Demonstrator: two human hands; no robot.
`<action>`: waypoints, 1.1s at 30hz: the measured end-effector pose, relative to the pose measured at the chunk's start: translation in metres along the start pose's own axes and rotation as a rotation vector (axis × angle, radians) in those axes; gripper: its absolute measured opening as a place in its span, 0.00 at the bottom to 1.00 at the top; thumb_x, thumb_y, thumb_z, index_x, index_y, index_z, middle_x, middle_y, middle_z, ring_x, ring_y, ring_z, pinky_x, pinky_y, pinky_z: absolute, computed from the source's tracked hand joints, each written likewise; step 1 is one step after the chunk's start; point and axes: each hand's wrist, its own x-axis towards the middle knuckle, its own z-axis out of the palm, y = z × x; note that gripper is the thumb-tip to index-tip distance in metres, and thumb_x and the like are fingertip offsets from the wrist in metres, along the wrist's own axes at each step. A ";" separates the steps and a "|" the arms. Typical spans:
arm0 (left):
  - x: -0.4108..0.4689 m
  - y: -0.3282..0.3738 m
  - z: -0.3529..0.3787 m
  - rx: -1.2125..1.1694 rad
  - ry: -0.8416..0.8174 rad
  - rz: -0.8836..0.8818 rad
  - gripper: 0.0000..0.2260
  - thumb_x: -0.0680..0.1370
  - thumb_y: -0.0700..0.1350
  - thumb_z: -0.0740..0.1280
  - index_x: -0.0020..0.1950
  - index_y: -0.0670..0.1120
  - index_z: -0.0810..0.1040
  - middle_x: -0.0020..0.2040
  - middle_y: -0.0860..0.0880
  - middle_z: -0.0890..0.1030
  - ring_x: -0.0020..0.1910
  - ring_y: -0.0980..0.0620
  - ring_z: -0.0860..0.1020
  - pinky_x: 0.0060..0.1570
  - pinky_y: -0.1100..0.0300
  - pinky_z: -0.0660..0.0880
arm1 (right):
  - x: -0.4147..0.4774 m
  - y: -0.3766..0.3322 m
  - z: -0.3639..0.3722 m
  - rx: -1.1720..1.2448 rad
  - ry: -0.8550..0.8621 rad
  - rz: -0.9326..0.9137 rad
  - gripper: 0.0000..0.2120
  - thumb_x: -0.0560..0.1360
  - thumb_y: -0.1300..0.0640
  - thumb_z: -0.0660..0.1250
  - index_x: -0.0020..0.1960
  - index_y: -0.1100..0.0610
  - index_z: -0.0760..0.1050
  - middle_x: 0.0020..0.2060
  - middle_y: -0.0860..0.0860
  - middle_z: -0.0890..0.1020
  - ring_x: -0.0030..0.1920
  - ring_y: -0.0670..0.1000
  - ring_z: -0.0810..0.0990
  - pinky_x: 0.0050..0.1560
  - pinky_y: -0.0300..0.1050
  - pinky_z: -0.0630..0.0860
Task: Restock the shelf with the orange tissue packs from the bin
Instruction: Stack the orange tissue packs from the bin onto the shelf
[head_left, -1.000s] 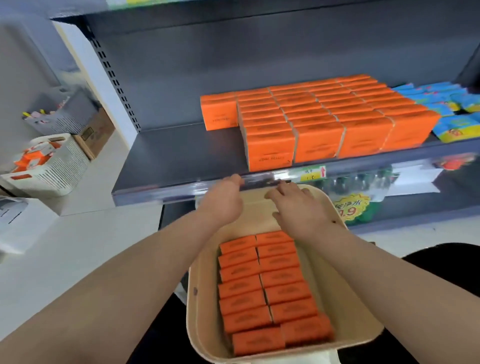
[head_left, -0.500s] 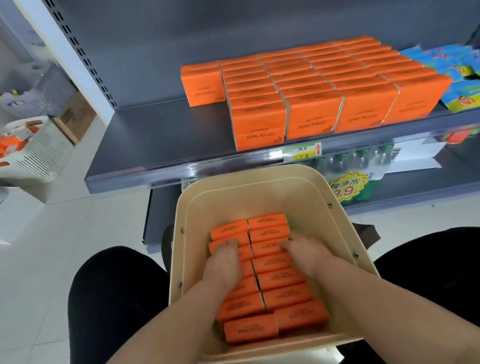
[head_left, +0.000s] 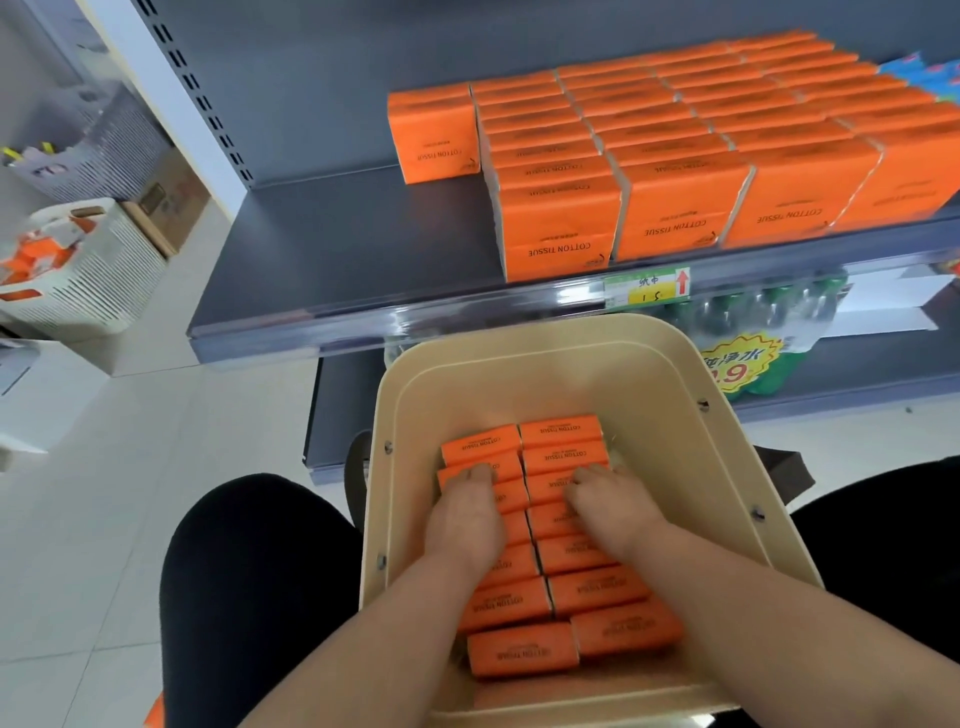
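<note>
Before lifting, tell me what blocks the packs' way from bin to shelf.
Nothing visible does: the beige plastic bin is open-topped, and the grey metal shelf lies bare left of the stacked orange tissue packs.

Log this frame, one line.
stage: pickup from bin | left hand: on left pack row | right hand: on right pack row | grip: unclear | shelf: part-filled
</note>
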 end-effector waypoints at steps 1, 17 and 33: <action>0.001 0.000 -0.001 -0.008 0.003 -0.006 0.20 0.76 0.36 0.57 0.67 0.48 0.68 0.61 0.47 0.75 0.59 0.47 0.75 0.57 0.55 0.73 | 0.001 0.001 0.000 -0.010 0.005 0.001 0.13 0.79 0.60 0.56 0.58 0.55 0.76 0.58 0.53 0.76 0.61 0.55 0.72 0.61 0.49 0.65; -0.007 -0.010 -0.003 0.133 -0.033 0.002 0.16 0.76 0.37 0.58 0.63 0.47 0.70 0.59 0.45 0.76 0.59 0.46 0.75 0.56 0.53 0.74 | -0.029 0.000 -0.073 0.090 0.190 0.093 0.13 0.76 0.65 0.55 0.59 0.56 0.68 0.57 0.54 0.76 0.58 0.58 0.75 0.52 0.49 0.69; -0.005 -0.009 0.010 0.602 -0.104 0.177 0.15 0.79 0.36 0.54 0.56 0.46 0.78 0.57 0.46 0.79 0.59 0.47 0.75 0.54 0.53 0.73 | -0.016 0.004 -0.040 0.159 0.165 0.136 0.23 0.80 0.48 0.57 0.74 0.50 0.59 0.66 0.50 0.70 0.66 0.54 0.67 0.62 0.51 0.63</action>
